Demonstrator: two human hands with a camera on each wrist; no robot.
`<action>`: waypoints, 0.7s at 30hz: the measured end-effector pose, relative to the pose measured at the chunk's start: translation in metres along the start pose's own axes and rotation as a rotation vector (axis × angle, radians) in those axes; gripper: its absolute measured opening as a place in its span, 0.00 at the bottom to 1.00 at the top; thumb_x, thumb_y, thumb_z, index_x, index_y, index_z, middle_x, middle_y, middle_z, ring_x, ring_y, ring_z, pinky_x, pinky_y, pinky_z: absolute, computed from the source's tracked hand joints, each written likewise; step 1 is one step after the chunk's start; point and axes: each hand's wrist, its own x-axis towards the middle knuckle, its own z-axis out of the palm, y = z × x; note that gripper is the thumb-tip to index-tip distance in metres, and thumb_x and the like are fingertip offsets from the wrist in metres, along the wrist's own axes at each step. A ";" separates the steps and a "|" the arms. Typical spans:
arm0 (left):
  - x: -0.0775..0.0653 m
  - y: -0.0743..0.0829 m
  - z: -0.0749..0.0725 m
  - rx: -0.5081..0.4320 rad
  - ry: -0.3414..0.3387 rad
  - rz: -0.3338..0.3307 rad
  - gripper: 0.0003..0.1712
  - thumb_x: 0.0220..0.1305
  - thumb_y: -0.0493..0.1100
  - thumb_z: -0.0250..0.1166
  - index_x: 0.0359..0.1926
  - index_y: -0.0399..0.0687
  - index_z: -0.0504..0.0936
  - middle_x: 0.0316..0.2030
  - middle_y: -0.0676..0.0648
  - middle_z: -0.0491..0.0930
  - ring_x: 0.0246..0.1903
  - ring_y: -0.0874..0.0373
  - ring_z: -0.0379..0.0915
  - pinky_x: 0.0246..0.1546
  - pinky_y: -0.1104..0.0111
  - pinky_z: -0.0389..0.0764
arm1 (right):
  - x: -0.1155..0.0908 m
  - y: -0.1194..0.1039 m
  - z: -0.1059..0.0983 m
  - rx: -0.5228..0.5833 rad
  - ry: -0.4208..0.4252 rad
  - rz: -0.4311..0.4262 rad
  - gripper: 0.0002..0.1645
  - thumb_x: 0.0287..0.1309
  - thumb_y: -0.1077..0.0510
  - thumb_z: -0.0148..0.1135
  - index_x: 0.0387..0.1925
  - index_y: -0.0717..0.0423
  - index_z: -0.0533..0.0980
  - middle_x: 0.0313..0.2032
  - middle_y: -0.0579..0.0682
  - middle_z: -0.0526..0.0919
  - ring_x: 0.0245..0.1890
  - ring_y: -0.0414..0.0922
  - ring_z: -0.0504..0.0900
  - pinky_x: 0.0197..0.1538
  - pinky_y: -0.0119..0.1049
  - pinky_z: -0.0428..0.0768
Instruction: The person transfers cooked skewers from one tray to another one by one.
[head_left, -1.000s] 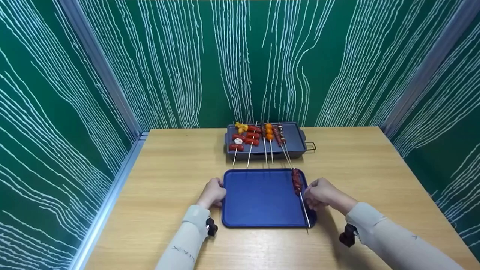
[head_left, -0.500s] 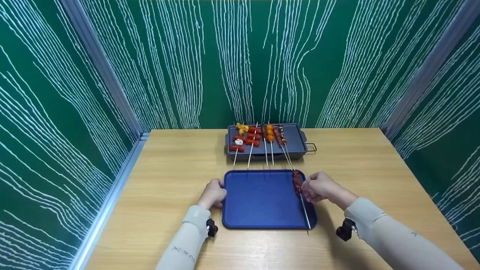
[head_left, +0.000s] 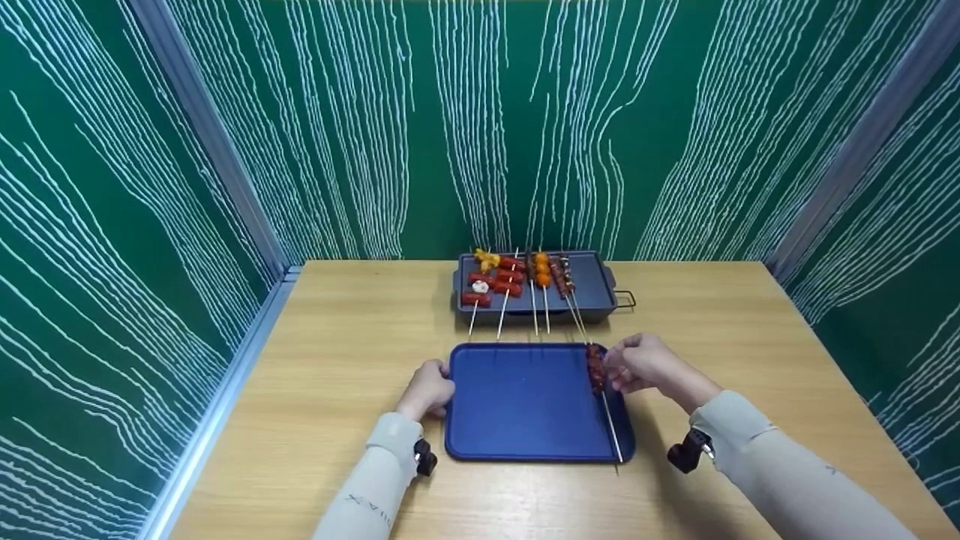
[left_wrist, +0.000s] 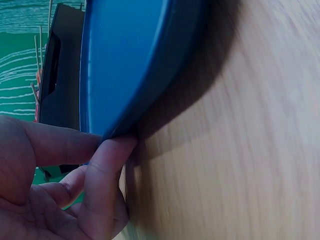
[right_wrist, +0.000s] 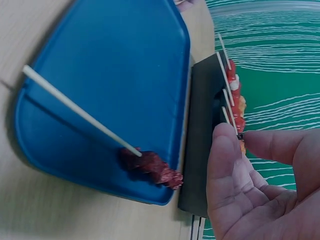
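A blue tray lies on the table, and my left hand pinches its left rim; in the left wrist view thumb and finger meet at that edge. Along the tray's right side lies a dark red meat skewer, its bare stick extending over the near rim. My right hand hovers beside the meat, fingers loosely bent. In the right wrist view the skewer lies apart from my right fingers, whose tips come close together in front of the grill.
Beyond the tray stands a dark grill with a wire handle on its right. Several skewers lie on it, among them sausages and orange balls, sticks pointing toward the tray. Green patterned walls enclose the table.
My right hand has shifted slightly farther from me and upward along the tray's right side. The left hand stays at the rim, and the meat skewer has not moved on the tray.
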 end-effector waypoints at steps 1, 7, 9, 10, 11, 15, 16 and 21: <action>0.000 0.000 0.000 0.000 0.001 0.000 0.11 0.63 0.29 0.52 0.44 0.40 0.75 0.38 0.42 0.75 0.24 0.53 0.78 0.15 0.68 0.85 | 0.000 -0.001 0.000 0.006 0.001 0.000 0.05 0.73 0.65 0.57 0.44 0.66 0.77 0.27 0.49 0.83 0.23 0.40 0.84 0.28 0.31 0.88; 0.000 -0.001 0.000 -0.004 0.003 0.009 0.12 0.62 0.28 0.52 0.44 0.39 0.76 0.38 0.41 0.76 0.24 0.52 0.78 0.15 0.67 0.86 | 0.002 -0.006 -0.003 0.039 -0.002 -0.016 0.07 0.76 0.65 0.55 0.47 0.66 0.77 0.27 0.48 0.82 0.22 0.40 0.84 0.28 0.31 0.88; 0.001 -0.001 0.000 0.000 0.000 0.009 0.12 0.62 0.28 0.52 0.44 0.39 0.76 0.37 0.41 0.76 0.23 0.52 0.78 0.14 0.68 0.85 | 0.004 -0.007 -0.003 0.048 0.000 -0.024 0.08 0.76 0.65 0.55 0.48 0.67 0.76 0.27 0.48 0.82 0.22 0.40 0.84 0.28 0.31 0.88; 0.001 -0.001 0.000 0.002 -0.002 0.008 0.12 0.62 0.28 0.52 0.44 0.39 0.76 0.37 0.41 0.76 0.23 0.52 0.78 0.14 0.68 0.85 | 0.005 -0.007 -0.003 0.055 0.003 -0.025 0.08 0.76 0.65 0.55 0.49 0.67 0.76 0.27 0.48 0.82 0.22 0.39 0.84 0.28 0.30 0.87; 0.001 -0.001 0.000 0.005 -0.003 0.006 0.12 0.62 0.28 0.52 0.44 0.38 0.76 0.37 0.41 0.76 0.23 0.53 0.78 0.13 0.69 0.84 | 0.006 -0.008 -0.002 0.061 0.004 -0.029 0.07 0.75 0.65 0.55 0.48 0.67 0.76 0.26 0.48 0.82 0.22 0.39 0.84 0.28 0.30 0.87; 0.003 -0.001 0.000 0.013 -0.014 -0.004 0.13 0.63 0.29 0.52 0.47 0.37 0.77 0.38 0.40 0.76 0.19 0.55 0.75 0.12 0.71 0.82 | 0.010 -0.009 -0.002 0.084 0.015 -0.047 0.04 0.72 0.65 0.57 0.44 0.63 0.75 0.26 0.48 0.82 0.22 0.39 0.84 0.28 0.30 0.88; 0.003 -0.001 0.000 0.014 -0.016 -0.004 0.14 0.63 0.29 0.52 0.48 0.36 0.77 0.39 0.40 0.77 0.19 0.56 0.75 0.12 0.71 0.82 | 0.011 -0.009 -0.002 0.091 0.017 -0.050 0.03 0.71 0.65 0.57 0.44 0.62 0.74 0.26 0.49 0.83 0.22 0.39 0.84 0.28 0.30 0.88; 0.002 0.000 0.000 0.018 -0.014 -0.008 0.15 0.62 0.29 0.52 0.49 0.34 0.77 0.39 0.38 0.79 0.15 0.57 0.74 0.11 0.71 0.81 | 0.015 -0.010 -0.002 0.090 0.031 -0.071 0.05 0.71 0.63 0.58 0.45 0.61 0.73 0.26 0.48 0.84 0.22 0.39 0.84 0.29 0.31 0.89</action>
